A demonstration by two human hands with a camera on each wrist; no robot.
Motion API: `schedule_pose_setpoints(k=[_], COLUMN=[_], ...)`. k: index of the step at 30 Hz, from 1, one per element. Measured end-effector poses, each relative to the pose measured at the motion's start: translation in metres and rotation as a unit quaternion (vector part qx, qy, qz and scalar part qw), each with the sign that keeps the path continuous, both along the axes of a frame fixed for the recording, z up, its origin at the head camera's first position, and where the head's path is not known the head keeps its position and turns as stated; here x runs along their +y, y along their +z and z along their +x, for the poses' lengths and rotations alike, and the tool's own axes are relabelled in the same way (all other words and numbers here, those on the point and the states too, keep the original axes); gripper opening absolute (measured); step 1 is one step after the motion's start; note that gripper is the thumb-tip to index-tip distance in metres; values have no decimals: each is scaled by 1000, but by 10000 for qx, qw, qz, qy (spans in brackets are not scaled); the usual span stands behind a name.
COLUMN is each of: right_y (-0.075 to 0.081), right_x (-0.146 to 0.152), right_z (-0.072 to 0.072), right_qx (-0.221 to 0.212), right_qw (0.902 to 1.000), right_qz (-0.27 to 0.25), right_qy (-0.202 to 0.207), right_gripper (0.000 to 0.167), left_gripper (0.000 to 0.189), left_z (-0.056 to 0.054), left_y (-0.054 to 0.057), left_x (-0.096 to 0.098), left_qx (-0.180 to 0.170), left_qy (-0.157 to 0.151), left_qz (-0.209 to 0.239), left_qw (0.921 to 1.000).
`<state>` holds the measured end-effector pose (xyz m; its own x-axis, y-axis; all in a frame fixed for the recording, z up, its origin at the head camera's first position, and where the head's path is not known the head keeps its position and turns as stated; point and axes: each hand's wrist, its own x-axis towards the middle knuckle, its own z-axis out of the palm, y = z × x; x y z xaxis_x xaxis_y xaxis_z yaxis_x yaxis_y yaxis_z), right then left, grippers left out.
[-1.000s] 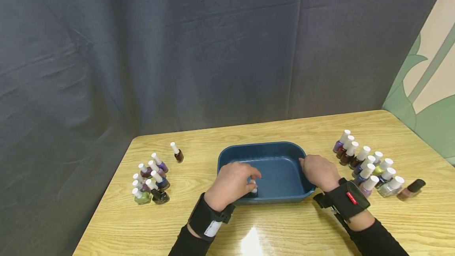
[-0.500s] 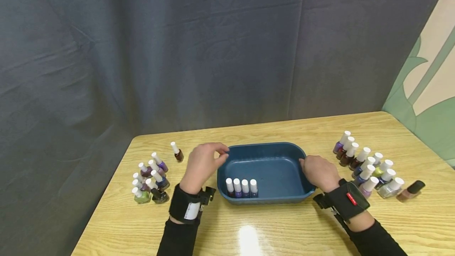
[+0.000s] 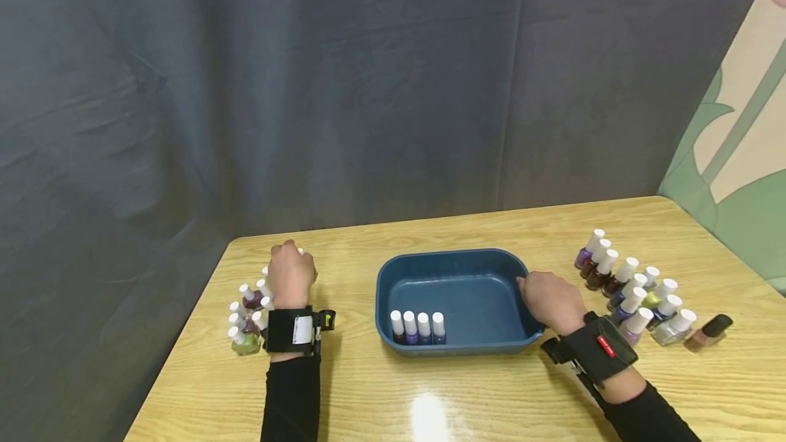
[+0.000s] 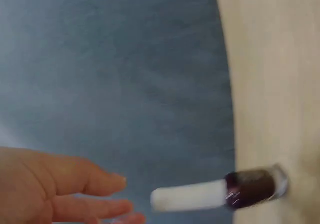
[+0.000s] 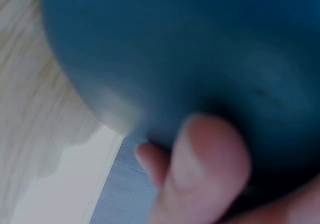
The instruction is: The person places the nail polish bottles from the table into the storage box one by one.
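Dark brown with a white cap [image 4: 187, 198], a polish bottle [image 4: 235, 191] stands on the table [image 3: 485, 394] left of the blue tray [image 3: 479, 299]. Just beside the cap, the left hand [image 3: 291, 275] has its fingers parted, holding nothing. The right hand [image 3: 550, 300] pinches the tray's right wall. Four bottles [image 3: 424, 326] stand in the tray's near left corner; other bottles [image 3: 633, 299] flank it.

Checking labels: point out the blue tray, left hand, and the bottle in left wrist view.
Blue tray [image 3: 475, 303]: head view, bare floor.
Left hand [image 3: 291, 275]: head view, its back.
Bottle [image 4: 215, 194]: left wrist view, white cap.
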<state>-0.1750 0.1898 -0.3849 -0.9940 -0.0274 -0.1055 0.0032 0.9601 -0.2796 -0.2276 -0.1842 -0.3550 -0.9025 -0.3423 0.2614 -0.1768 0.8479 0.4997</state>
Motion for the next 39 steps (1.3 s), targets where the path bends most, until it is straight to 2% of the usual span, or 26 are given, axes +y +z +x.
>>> schedule_pose_setpoints(k=[5,8,13,16,22,28,32,35,39], right_y=[1,0,-1,-1,-1,0,0,0,0], right_x=[0,-1,-2,-2,-2,-3,-3,-3,-3], right_z=[0,1,2,1,2,2,2,2,1], right_qx=[121,161,155,106,100,95,91,82,-6], right_qw=[9999,9998,9998,9999,9999,9999,9999,9999,9999], right_qz=[40,68,76,66,67,79,89,109,113], right_qy=[54,90,54,9,17,6,-2,1,-31], right_gripper=[43,42,42,42,42,42,42,43,43], left_gripper=[39,39,30,31,35,16,21,22,23], left_z=[-11,-13,-14,-14,-16,-16,-9,1,18], left_y=[-12,-17,-21,-22,-25,-26,-15,4,31], left_x=[1,-1,-5,-6,-7,-9,-8,-2,14], left_qx=[-657,-747,-459,-260,-113,203,518,884,1358], left_qy=[-234,-273,-312,-276,-276,-321,-318,-411,-929], left_qz=[26,52,27,35,19,-93,-57,159,546], left_qw=[9976,9968,9985,9993,9996,9992,9981,9951,9849])
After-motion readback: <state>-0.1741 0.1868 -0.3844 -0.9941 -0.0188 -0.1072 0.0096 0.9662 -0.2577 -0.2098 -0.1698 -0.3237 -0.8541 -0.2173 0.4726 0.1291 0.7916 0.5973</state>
